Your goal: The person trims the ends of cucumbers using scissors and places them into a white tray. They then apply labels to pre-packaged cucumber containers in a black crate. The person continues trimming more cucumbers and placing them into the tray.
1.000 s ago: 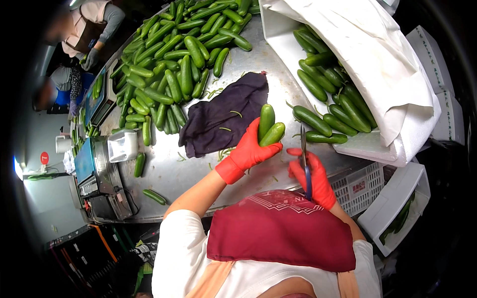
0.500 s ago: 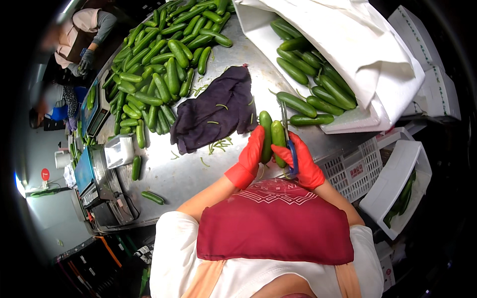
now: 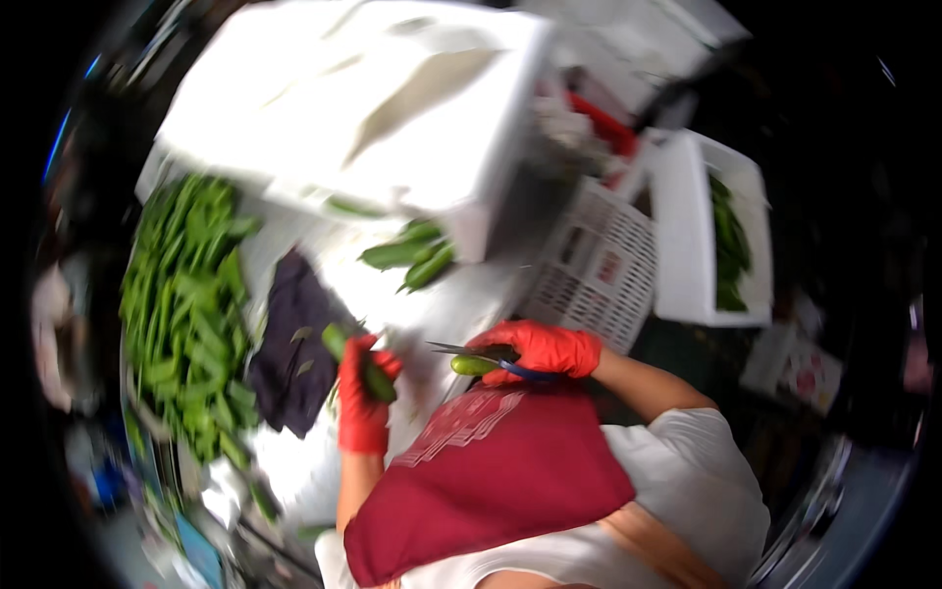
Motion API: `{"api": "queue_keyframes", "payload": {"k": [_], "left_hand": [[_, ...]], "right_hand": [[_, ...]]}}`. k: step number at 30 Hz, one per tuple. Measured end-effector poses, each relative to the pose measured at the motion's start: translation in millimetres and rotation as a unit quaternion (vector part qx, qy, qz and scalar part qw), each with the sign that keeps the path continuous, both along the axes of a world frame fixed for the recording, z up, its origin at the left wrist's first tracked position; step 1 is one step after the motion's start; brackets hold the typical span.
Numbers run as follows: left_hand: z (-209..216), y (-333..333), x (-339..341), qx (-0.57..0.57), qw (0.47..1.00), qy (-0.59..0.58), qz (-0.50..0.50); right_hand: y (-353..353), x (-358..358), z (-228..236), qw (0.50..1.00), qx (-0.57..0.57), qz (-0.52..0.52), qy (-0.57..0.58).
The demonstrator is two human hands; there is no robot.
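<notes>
My left hand (image 3: 361, 412), in a red glove, is closed around a green cucumber (image 3: 377, 380) at the near edge of the metal table (image 3: 446, 302). My right hand (image 3: 557, 349), also red-gloved, grips scissors (image 3: 531, 373) with blue handles, their blades pointing left and apart. A second cucumber (image 3: 471, 365) sits in the same right hand, against the scissors. Beside my left hand lies a dark cloth (image 3: 292, 339) with green stem bits on it. Motion blurs the picture.
A large pile of cucumbers (image 3: 186, 324) covers the table's left side. Beyond my hands stands a big white foam box (image 3: 481, 187), with several cucumbers (image 3: 427, 263) at its near side. To the right are a white slatted crate (image 3: 601, 257) and a white bin (image 3: 679, 236) holding cucumbers.
The view has swung to the right. My hands have moved apart, each keeping one cucumber. The scissors now point left instead of away from me.
</notes>
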State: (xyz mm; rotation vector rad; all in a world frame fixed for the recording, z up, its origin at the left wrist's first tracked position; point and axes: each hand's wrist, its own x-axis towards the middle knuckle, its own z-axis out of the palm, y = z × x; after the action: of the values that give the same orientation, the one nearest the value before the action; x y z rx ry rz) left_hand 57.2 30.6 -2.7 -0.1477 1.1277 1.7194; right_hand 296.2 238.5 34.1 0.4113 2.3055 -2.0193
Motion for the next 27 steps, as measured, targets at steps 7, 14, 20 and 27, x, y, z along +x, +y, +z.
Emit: {"api": "queue_keyframes", "payload": {"k": [7,14,20,27], "left_hand": [[-2.1,39.2,-5.5,0.019,0.989,0.093,-0.113],[35.6,55.3,-10.9,0.105,0.989,0.037,-0.095],[37.0,42.0,-9.0,0.244,0.96,-0.126,0.048],[39.8,38.3,-1.2,0.285,0.909,-0.235,0.192]], "right_hand": [[60.7,169.2,-33.2,0.753,-0.28,-0.586,0.106],[158.2,346.2,-91.4,0.535,-0.37,-0.719,0.244],[8.7,107.7,-19.7,0.841,-0.226,-0.492,-0.008],[-48.7,-36.8,-2.4,0.995,-0.05,-0.087,-0.003]]}}
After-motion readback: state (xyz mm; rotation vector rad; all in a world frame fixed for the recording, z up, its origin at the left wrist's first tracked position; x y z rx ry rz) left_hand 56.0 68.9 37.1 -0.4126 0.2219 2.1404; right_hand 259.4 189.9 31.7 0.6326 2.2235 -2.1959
